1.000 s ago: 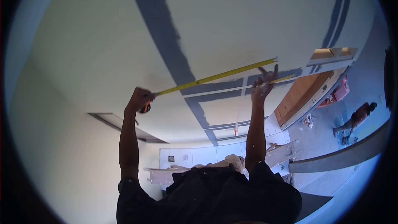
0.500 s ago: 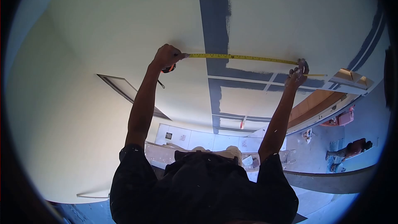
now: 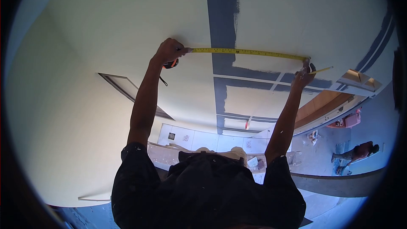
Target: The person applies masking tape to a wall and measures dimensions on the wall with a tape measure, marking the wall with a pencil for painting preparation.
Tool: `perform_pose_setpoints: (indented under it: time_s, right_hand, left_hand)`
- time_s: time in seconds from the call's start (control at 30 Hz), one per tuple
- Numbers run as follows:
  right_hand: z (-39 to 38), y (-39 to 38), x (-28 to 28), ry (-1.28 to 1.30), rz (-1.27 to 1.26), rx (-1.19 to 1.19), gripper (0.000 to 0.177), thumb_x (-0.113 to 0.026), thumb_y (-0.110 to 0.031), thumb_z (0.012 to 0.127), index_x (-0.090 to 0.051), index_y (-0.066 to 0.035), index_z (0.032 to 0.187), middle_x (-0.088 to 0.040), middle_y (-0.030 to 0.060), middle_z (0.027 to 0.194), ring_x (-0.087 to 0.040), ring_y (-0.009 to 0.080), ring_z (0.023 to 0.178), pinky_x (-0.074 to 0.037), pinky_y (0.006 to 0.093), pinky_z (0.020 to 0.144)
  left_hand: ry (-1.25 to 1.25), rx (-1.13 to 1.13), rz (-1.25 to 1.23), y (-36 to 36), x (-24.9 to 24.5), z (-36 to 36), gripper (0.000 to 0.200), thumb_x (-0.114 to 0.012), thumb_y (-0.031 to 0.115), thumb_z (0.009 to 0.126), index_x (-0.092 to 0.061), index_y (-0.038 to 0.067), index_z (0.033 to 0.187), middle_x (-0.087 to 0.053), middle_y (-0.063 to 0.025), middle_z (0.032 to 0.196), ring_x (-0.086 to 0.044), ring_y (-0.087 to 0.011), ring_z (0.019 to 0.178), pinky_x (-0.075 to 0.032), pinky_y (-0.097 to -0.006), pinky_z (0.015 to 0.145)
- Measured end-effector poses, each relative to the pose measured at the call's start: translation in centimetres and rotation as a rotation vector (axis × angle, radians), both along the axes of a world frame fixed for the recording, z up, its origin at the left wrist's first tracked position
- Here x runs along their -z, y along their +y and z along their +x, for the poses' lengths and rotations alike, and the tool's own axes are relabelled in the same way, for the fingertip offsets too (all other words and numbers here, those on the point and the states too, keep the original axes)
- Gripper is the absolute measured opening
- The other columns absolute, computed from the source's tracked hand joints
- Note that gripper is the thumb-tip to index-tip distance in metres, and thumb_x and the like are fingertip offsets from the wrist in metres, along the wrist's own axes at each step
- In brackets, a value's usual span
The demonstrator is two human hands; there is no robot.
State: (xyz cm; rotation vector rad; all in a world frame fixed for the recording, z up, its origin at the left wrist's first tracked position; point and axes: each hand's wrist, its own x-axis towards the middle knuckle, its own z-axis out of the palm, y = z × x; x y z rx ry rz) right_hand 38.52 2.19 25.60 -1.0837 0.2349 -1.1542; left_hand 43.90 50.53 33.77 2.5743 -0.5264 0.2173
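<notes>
My left hand [image 3: 170,51] is closed around a tape measure, its black and orange case [image 3: 171,64] showing below the fingers and a dark strap hanging down. From there the yellow tape blade [image 3: 258,52] runs across the wall to my right hand [image 3: 303,76], crossing a dark grey painted band [image 3: 223,17]. A fingertip of the right hand meets the blade near its end. The same hand grips a thin yellow stick, apparently a pencil [image 3: 324,70], pointing right. White specks of paint or dust mark the right fingers.
Grey bands with thin pale strips [image 3: 246,79] cross the pale wall [image 3: 127,21]. A framed panel [image 3: 127,87] is at left, an opening with a wooden frame [image 3: 316,110] at right. Far below right, another person [image 3: 360,152] bends over near the floor, close to pink items [image 3: 352,121].
Both ends of the tape blade have risen a little on the wall, and my left hand has moved up with it. The pencil has tilted upward at its right end.
</notes>
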Motion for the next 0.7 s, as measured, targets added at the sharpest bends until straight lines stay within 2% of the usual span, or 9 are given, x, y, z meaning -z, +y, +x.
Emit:
perform_pose_setpoints:
  time_s: [0.07, 0.13, 0.2, 0.27, 0.33, 0.4, 0.47, 0.7]
  right_hand:
    - [0.3, 0.2, -0.1, 0.003, 0.122, 0.03, 0.033, -0.071, -0.023, 0.085, -0.056, -0.003, 0.107, -0.059, 0.0016, 0.078, -0.038, 0.0028, 0.049, -0.029, 0.0182, 0.04]
    - [-0.2, 0.4, 0.2, 0.007, 0.112, -0.039, 0.032, -0.071, -0.021, 0.085, -0.057, -0.003, 0.107, -0.059, 0.001, 0.077, -0.037, 0.0028, 0.048, -0.029, 0.0179, 0.04]
    - [-0.4, 0.8, 0.2, 0.009, 0.096, -0.118, 0.031, -0.071, -0.019, 0.085, -0.058, -0.003, 0.108, -0.059, 0.0005, 0.076, -0.035, 0.0028, 0.047, -0.029, 0.0177, 0.04]
    - [-0.2, 1.2, 0.3, 0.075, 0.192, -0.16, 0.025, -0.071, -0.016, 0.085, -0.063, -0.003, 0.105, -0.052, -0.0032, 0.068, -0.029, 0.0034, 0.043, -0.027, 0.0179, 0.037]
    - [-0.4, 2.0, 0.0, 0.063, 0.191, -0.154, 0.022, -0.071, -0.015, 0.085, -0.064, -0.004, 0.102, -0.048, -0.0044, 0.065, -0.028, 0.0031, 0.043, -0.027, 0.018, 0.037]
    - [-0.2, 2.2, 0.3, 0.054, 0.191, -0.147, 0.019, -0.071, -0.014, 0.084, -0.065, -0.004, 0.1, -0.044, -0.0056, 0.062, -0.028, 0.0028, 0.043, -0.026, 0.0182, 0.037]
    - [0.4, 1.7, 1.3, 0.032, 0.185, -0.174, 0.019, -0.072, -0.014, 0.083, -0.066, -0.004, 0.099, -0.039, -0.0065, 0.06, -0.028, 0.0028, 0.043, -0.025, 0.0184, 0.036]
    - [0.4, 2.7, 0.3, 0.089, 0.216, -0.154, 0.018, -0.075, -0.015, 0.081, -0.067, -0.004, 0.093, -0.041, -0.0061, 0.06, -0.027, 0.0027, 0.042, -0.024, 0.0181, 0.037]
  left_hand:
    - [-0.015, -0.039, 0.068, 0.6, -0.4, 0.1, 0.026, -0.071, 0.031, 0.083, -0.074, 0.007, 0.075, -0.067, -0.0046, 0.061, -0.063, -0.0132, 0.053, -0.052, -0.0296, 0.059]
    - [-0.029, -0.041, 0.072, 1.3, -0.3, 0.1, 0.028, -0.071, 0.032, 0.083, -0.073, 0.006, 0.072, -0.066, -0.004, 0.059, -0.062, -0.0136, 0.052, -0.052, -0.0297, 0.058]
    - [-0.117, -0.055, 0.076, 2.1, 0.6, 0.7, 0.041, -0.07, 0.044, 0.081, -0.07, 0.006, 0.064, -0.063, -0.0041, 0.055, -0.061, -0.0157, 0.05, -0.051, -0.0316, 0.056]
    - [-0.158, -0.087, 0.127, 2.5, 1.1, 0.8, 0.043, -0.069, 0.044, 0.081, -0.069, 0.006, 0.061, -0.06, -0.0039, 0.052, -0.059, -0.0164, 0.047, -0.05, -0.0319, 0.054]
    - [-0.196, -0.12, 0.18, 2.6, 1.1, 0.6, 0.045, -0.069, 0.045, 0.082, -0.067, 0.006, 0.059, -0.058, -0.0038, 0.049, -0.058, -0.0171, 0.045, -0.049, -0.0322, 0.052]
    - [-0.194, -0.166, 0.168, 2.6, 1.3, 0.3, 0.037, -0.07, 0.041, 0.081, -0.071, 0.008, 0.065, -0.059, -0.0046, 0.05, -0.055, -0.018, 0.042, -0.047, -0.0319, 0.05]
    - [-0.194, -0.186, 0.169, 2.8, 1.4, 0.1, 0.038, -0.07, 0.042, 0.081, -0.07, 0.007, 0.064, -0.057, -0.0046, 0.048, -0.054, -0.0182, 0.042, -0.047, -0.0323, 0.049]
    - [-0.204, -0.209, 0.202, 3.0, 0.9, -0.4, 0.044, -0.069, 0.044, 0.081, -0.066, 0.006, 0.058, -0.054, -0.0055, 0.045, -0.052, -0.0199, 0.04, -0.046, -0.0335, 0.048]
